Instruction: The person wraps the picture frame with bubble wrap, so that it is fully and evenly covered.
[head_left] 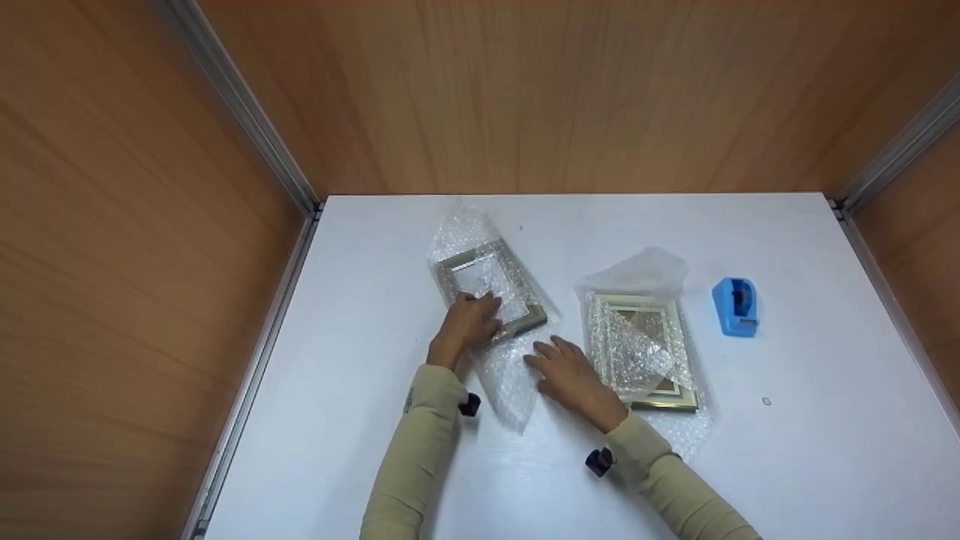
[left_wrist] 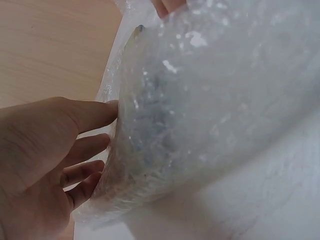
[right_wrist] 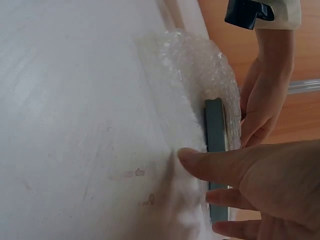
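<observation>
- Over the near left side of the silver-gold frame [head_left: 525, 324], the person's left hand [head_left: 471, 319] rests with its fingers apart and slightly bent, their tips against bubble wrap [head_left: 510, 382].
- Off that frame's near right corner, the right hand [head_left: 570, 375] is spread wide, thumb stretched out by the loose near end of the wrap; whether its other fingers touch the frame's edge, I cannot tell.
- On the white table [head_left: 337, 450], the frame is turned aslant, the wrap covering part of its face and jutting past its far and near ends.
- To the frame's right lies a second frame [head_left: 664, 403], cream and gold, with its own plastic sheet [head_left: 637, 274] partly over its face.
- Farther right of the silver-gold frame, beyond the second one, I see a blue tape dispenser [head_left: 736, 307].
- Well right of it and nearer the person is a small ring-like piece [head_left: 766, 401].
- Behind the silver-gold frame rises a wooden panel [head_left: 525, 97].
</observation>
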